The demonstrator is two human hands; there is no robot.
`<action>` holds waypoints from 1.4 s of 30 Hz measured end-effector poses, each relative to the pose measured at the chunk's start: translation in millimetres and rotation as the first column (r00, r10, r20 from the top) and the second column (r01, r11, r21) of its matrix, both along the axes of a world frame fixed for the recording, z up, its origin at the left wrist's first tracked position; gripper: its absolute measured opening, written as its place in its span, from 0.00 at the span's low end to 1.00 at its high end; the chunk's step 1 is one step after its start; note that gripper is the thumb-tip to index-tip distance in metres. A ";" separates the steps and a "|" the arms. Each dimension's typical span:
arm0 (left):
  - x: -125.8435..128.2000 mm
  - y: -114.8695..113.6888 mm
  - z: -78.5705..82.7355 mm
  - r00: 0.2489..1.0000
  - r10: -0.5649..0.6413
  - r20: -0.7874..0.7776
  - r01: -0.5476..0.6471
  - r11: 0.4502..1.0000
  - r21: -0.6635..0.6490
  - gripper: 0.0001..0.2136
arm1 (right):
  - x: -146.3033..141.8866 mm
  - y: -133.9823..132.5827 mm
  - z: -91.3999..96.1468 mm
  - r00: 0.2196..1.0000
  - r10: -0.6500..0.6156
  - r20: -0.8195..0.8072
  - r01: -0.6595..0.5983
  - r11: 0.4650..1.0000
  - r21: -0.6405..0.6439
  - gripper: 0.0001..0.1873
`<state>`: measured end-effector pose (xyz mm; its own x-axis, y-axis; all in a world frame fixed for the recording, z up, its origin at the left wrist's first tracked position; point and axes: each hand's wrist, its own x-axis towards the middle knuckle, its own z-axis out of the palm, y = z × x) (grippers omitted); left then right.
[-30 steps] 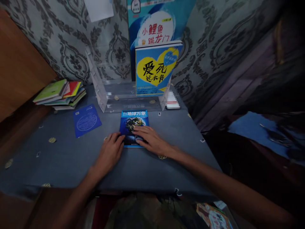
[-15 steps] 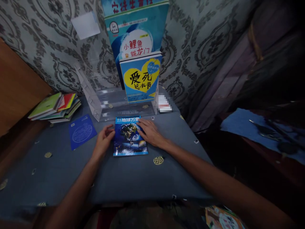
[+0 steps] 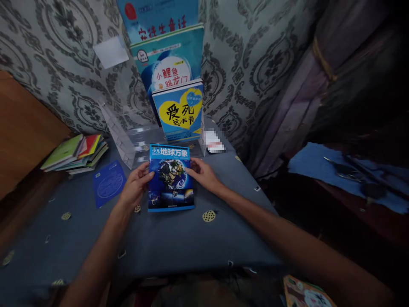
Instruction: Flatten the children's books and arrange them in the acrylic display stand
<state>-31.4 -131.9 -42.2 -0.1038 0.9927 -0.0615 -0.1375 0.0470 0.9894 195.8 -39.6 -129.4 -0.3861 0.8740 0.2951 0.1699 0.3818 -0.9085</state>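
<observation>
A blue book point(image 3: 172, 177) with a picture of the Earth on its cover is held between my two hands, its top edge raised toward the stand. My left hand point(image 3: 136, 183) grips its left side, thumb on the front. On the right side, my right hand point(image 3: 204, 174) pinches the edge, thumb over the cover and fingers behind. Just beyond is a clear acrylic book stand point(image 3: 119, 136). It carries a blue and yellow book point(image 3: 179, 113) in front, a teal book point(image 3: 169, 64) behind it, and a taller blue book point(image 3: 159, 17) at the back.
Several books lie in a stack point(image 3: 75, 153) at the left, near a thin blue booklet point(image 3: 109, 183). A white phone-like object point(image 3: 214, 141), partly blurred out, lies right of the stand. Patterned curtain hangs behind. An orange book point(image 3: 306, 294) shows below the table's front edge.
The Earth book has been lifted from lying on the table, its top edge now higher. Both hands have closed on its sides; the right hand was lying flat on it before. The view has shifted slightly.
</observation>
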 end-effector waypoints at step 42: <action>-26.3 -23.5 -51.8 -0.081 0.076 -0.994 0.125 0.990 0.065 0.16 | 11.0 -5.3 -14.5 0.893 0.203 0.402 -0.366 0.846 0.388 0.24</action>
<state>-57.8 -155.4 -94.0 0.0721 0.9822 0.1736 0.9953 -0.0820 0.0509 206.8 -44.9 -143.9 -0.7422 0.5154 0.4283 0.2493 0.8056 -0.5374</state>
